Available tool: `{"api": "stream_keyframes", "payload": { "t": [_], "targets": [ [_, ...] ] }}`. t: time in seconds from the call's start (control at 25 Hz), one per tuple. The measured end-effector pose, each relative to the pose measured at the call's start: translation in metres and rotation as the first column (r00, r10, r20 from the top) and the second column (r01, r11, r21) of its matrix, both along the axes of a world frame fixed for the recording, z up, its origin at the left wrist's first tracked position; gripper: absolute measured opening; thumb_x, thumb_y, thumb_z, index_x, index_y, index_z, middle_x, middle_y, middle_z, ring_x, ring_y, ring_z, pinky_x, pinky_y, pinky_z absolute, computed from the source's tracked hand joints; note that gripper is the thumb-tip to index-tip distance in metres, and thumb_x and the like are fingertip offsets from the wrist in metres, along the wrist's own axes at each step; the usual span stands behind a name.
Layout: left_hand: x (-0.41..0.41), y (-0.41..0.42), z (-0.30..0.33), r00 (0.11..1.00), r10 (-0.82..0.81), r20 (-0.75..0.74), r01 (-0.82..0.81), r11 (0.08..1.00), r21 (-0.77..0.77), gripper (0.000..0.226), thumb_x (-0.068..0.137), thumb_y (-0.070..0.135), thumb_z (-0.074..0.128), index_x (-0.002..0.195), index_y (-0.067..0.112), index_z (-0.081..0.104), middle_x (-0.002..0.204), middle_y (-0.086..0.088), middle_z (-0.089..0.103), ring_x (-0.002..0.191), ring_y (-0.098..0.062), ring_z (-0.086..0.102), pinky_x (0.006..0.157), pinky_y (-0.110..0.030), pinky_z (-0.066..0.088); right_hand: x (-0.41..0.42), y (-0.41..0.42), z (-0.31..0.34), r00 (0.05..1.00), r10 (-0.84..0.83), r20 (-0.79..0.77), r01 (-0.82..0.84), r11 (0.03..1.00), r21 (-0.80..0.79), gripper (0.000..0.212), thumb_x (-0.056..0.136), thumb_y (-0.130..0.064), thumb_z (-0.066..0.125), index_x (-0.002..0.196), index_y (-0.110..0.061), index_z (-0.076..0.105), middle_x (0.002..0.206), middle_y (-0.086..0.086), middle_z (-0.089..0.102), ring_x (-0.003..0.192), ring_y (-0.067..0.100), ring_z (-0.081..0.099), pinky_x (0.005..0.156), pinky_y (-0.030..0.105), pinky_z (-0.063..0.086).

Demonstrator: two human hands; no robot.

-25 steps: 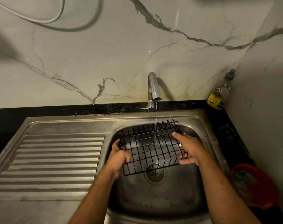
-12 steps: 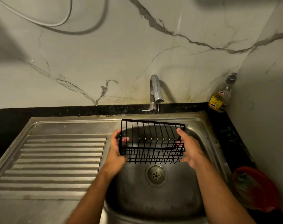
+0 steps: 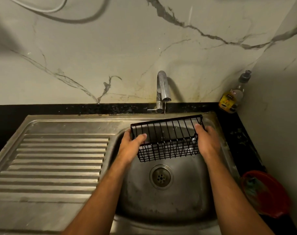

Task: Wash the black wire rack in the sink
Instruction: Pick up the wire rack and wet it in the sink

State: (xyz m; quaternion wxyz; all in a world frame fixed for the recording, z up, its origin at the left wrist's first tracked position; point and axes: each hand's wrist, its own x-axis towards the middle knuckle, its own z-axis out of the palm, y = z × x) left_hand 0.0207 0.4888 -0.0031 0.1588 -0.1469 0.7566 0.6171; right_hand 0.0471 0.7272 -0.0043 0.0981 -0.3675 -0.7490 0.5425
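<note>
The black wire rack [image 3: 168,138] hangs over the steel sink [image 3: 174,197], tilted with its right end higher and its open side facing me. My left hand [image 3: 129,145] grips its left end, thumb inside the wires. My right hand [image 3: 207,141] holds the right end, thumb hooked over the top wire. A thin stream of water falls from the chrome tap [image 3: 162,91] onto the rack's back edge. The drain [image 3: 161,177] lies below the rack.
A ribbed steel draining board [image 3: 56,160] lies left of the basin. A soap bottle [image 3: 233,95] stands in the back right corner on the black counter. A red bowl [image 3: 266,194] sits at the right, close to my right forearm.
The rack went from lying flat under the tap to standing on its side, lifted higher. Both hands turned it, and its right end is now raised.
</note>
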Motion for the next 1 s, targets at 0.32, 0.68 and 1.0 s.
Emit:
{"api": "stream_keyframes", "payload": {
  "t": [0.32, 0.68, 1.0],
  "targets": [
    [-0.006, 0.047, 0.034, 0.939, -0.284, -0.195, 0.235, 0.942, -0.24, 0.09, 0.092, 0.043, 0.072, 0.161, 0.038, 0.015, 0.087, 0.005, 0.06, 0.085, -0.004, 0.061, 0.088, -0.029, 0.052, 0.006, 0.013, -0.053, 0.98, -0.162, 0.118, 0.199, 0.865, -0.46, 0.036, 0.104, -0.035, 0.041, 0.131, -0.015, 0.055, 0.123, 0.011, 0.06, 0.117, 0.03, 0.057, 0.1, 0.056, 0.047],
    [-0.025, 0.049, 0.035, 0.92, -0.371, -0.127, 0.308, 0.885, -0.35, 0.081, 0.101, 0.051, 0.054, 0.163, 0.033, 0.006, 0.159, -0.005, 0.043, 0.144, -0.028, 0.043, 0.12, -0.052, 0.03, 0.015, 0.025, -0.036, 0.99, -0.1, 0.103, 0.131, 0.918, -0.374, 0.038, 0.104, -0.035, 0.045, 0.139, -0.022, 0.051, 0.124, 0.01, 0.06, 0.11, 0.027, 0.059, 0.088, 0.047, 0.054],
    [-0.013, -0.015, -0.011, 0.997, -0.048, -0.054, 0.052, 0.996, 0.07, 0.025, 0.106, 0.02, 0.052, 0.128, 0.025, 0.062, 0.108, -0.002, 0.073, 0.092, -0.011, 0.072, 0.07, -0.026, 0.055, 0.002, 0.0, -0.009, 0.986, 0.16, -0.038, -0.16, 0.987, 0.008, 0.056, 0.088, -0.058, 0.058, 0.139, -0.033, 0.055, 0.126, -0.008, 0.066, 0.117, 0.014, 0.06, 0.103, 0.041, 0.047]
  ]
}}
